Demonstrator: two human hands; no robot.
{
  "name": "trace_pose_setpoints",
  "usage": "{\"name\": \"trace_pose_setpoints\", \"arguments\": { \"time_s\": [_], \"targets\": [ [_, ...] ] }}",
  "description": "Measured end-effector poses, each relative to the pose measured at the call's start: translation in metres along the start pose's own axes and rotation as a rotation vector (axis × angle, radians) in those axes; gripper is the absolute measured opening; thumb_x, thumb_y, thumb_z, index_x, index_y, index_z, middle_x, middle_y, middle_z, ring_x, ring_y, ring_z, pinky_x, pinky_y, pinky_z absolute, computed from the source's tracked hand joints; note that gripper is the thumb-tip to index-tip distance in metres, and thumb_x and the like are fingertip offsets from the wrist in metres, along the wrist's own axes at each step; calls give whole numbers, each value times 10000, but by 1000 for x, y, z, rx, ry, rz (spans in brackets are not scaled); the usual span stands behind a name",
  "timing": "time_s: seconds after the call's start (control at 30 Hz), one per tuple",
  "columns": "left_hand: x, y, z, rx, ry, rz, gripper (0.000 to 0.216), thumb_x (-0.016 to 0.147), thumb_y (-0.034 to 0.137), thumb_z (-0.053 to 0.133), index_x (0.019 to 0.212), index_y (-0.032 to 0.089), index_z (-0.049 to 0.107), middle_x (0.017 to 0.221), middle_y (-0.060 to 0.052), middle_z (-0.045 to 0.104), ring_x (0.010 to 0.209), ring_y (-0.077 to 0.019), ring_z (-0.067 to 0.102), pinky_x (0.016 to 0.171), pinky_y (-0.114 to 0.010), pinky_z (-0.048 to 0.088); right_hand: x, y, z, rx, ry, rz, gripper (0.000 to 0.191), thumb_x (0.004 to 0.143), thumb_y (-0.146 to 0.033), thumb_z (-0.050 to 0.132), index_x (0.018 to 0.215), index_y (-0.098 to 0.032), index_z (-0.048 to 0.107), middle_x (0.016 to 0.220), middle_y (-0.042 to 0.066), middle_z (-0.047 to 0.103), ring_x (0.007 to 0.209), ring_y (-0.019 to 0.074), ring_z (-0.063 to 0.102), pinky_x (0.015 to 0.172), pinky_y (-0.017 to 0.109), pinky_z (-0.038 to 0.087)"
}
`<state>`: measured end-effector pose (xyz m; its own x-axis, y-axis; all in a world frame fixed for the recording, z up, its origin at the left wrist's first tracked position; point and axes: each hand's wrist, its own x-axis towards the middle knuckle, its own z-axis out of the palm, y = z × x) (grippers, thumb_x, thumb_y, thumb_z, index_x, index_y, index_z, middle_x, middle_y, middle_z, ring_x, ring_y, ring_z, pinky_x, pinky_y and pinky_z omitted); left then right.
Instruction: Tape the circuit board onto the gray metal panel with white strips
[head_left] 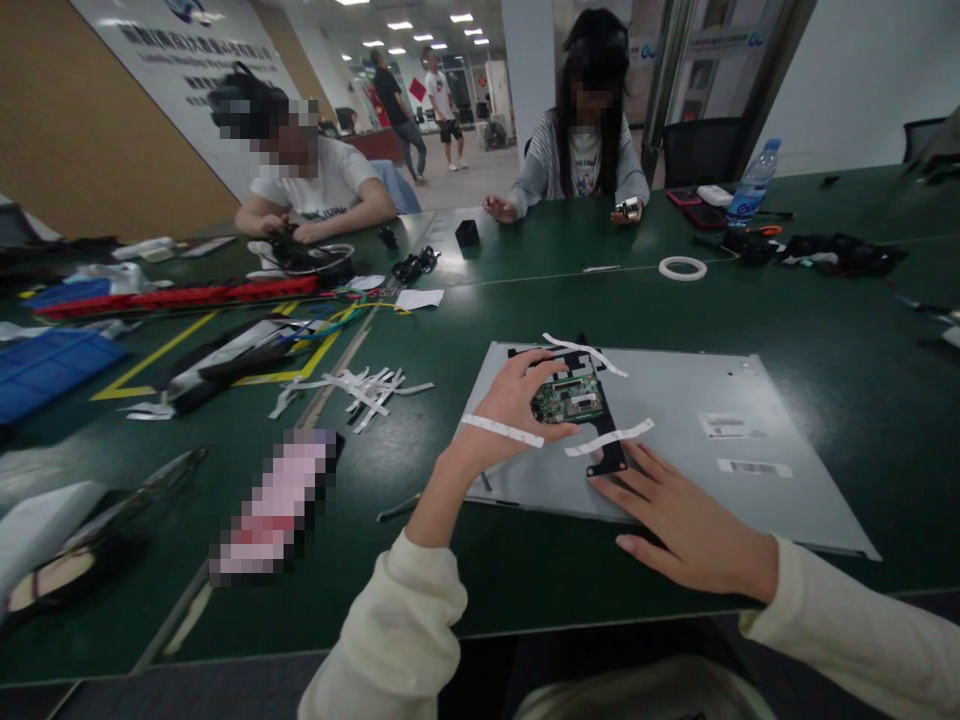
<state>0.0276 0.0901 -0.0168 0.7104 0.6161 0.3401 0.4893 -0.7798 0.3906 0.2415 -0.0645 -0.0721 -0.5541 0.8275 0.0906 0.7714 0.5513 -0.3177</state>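
A flat grey panel (675, 400) with two white labels lies on the green table before me. On its left part sits a black bracket (611, 428), with white tape strips (611, 437) across its upper and lower ends. My left hand (506, 405) curves over a green circuit board (571, 400), fingers at its far edge and thumb at its near edge. Another white strip (502, 430) lies across the back of that hand. My right hand (686, 525) rests flat, fingers spread, at the panel's near edge, fingertips beside the bracket's lower end.
Loose white strips (375, 392) are heaped left of the panel, near a phone (277, 510). A tape roll (682, 268), a water bottle (756, 182) and black cable bundles (840, 252) stand or lie farther back. Two people sit across the table. A blue bin (56, 370) is at left.
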Motion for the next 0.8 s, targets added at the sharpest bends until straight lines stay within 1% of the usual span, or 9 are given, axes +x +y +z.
{"name": "trace_pose_setpoints", "arguments": {
  "time_s": [0.07,0.2,0.27,0.33,0.43,0.5,0.57,0.67,0.8],
  "targets": [
    [0,0,3,-3,-1,-3,685,651,476,760,1233,225,501,1357,-116,438,1268,-300,411,1075,-479,343,3,-4,-2,34,-31,-21,614,908,-480,429,1455,-217,336,1418,90,437,1401,318,190,1138,559,173],
    [0,-1,8,-13,9,-8,666,661,472,755,1223,218,505,1339,-115,454,1242,-290,439,1066,-465,358,2,-7,-8,119,-49,-98,560,932,-423,409,1452,-228,335,1453,75,407,1378,247,290,1155,522,158],
    [0,-3,10,-15,23,-14,664,658,463,760,1220,213,506,1333,-115,460,1236,-286,445,1064,-459,361,-4,-3,-13,188,-31,-127,494,944,-369,399,1419,-232,393,1430,60,445,1345,206,360,1146,472,233],
    [0,-5,11,-22,24,-24,660,660,465,758,1218,216,507,1331,-116,463,1235,-288,446,1060,-462,364,-14,8,-18,237,7,-99,417,947,-320,389,1343,-241,494,1350,46,536,1268,184,464,1085,417,362],
    [0,-5,13,-52,3,-42,652,666,478,750,1218,231,508,1335,-114,460,1249,-296,434,1057,-481,361,-33,40,-26,182,116,68,351,948,-313,371,1201,-259,608,1218,35,632,1137,192,575,984,401,466],
    [2,-3,16,-75,-26,-50,658,668,489,745,1225,233,506,1348,-118,447,1261,-299,422,1058,-487,358,-43,69,-29,69,227,215,362,944,-356,365,1179,-249,619,1240,47,617,1175,214,549,1019,426,432],
    [3,1,19,-93,-74,-51,671,668,505,740,1233,230,504,1358,-126,436,1263,-302,419,1055,-495,362,-49,99,-28,-69,285,340,429,940,-402,343,1258,-218,565,1353,75,525,1277,252,453,1064,465,371],
    [6,8,27,-99,-141,-55,688,667,527,729,1247,238,498,1367,-127,430,1256,-312,422,1034,-524,376,-51,133,-16,-219,240,486,528,943,-438,285,1382,-185,435,1467,120,374,1341,308,352,1032,510,375],
    [9,17,40,-100,-177,-46,677,675,548,707,1237,229,505,1365,-115,437,1237,-307,438,1014,-524,394,-50,146,4,-355,172,550,538,948,-450,241,1412,-221,387,1489,109,336,1358,343,301,1012,555,354]
  ]
}}
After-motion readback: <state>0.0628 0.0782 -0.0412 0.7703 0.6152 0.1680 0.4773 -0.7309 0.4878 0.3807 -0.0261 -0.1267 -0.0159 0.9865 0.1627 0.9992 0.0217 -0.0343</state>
